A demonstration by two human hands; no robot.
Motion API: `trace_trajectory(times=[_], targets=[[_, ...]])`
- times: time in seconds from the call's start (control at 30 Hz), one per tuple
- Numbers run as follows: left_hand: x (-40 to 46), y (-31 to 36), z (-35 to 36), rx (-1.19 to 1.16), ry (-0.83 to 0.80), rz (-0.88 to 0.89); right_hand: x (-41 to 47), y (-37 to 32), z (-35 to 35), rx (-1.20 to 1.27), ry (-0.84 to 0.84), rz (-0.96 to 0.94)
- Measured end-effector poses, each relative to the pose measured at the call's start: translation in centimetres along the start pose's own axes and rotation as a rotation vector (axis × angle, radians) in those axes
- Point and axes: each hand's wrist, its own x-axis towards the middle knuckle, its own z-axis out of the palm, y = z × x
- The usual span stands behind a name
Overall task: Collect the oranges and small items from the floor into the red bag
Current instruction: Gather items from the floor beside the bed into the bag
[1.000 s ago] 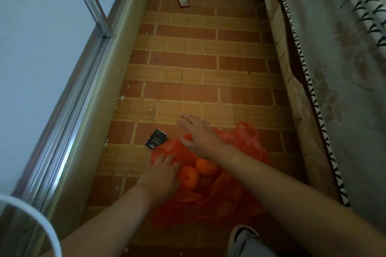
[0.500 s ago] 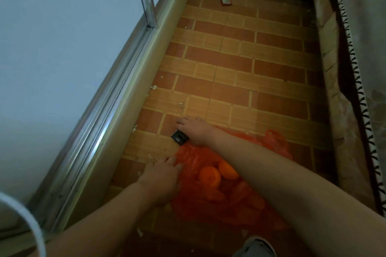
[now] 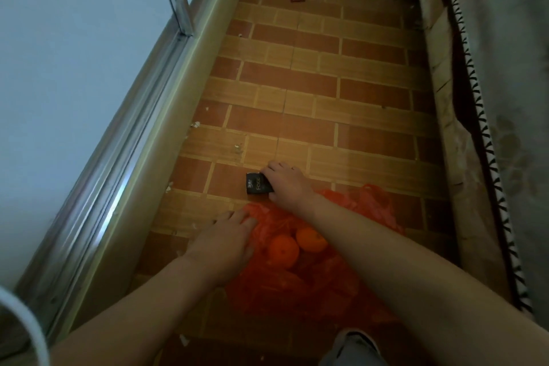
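The small black packet (image 3: 258,187) lies on the floor (image 3: 297,104) just beyond the red bag (image 3: 326,276), the right hand (image 3: 286,186) pinching its edge; the left hand (image 3: 225,242) presses flat on the bag's rim. Two oranges (image 3: 283,251) sit inside. Next, likely, lifting it in.

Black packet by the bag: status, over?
Right hand pinching black packet on the floor. Left hand resting on red bag; two oranges inside. Nothing blocking.
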Motion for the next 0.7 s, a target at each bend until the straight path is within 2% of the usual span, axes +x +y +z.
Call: trace_trajectory(times=[0.23,0.33,0.47,0.7], targets=[[2.8,2.6,-0.4,-0.022,0.077,0.045,-6.3,2.8,-2.6,0.229,0.323,0.122],[3.6,3.5,0.0,-0.014,0.06,0.056,-10.6,3.8,-3.2,0.333,0.379,0.144],[4.0,4.3,0.8,0.062,-0.012,0.057,-17.2,3.5,-2.3,0.425,0.327,0.131],[4.1,5.0,0.9,0.067,-0.046,0.039,-23.3,1.8,2.4,0.373,0.155,0.146]])
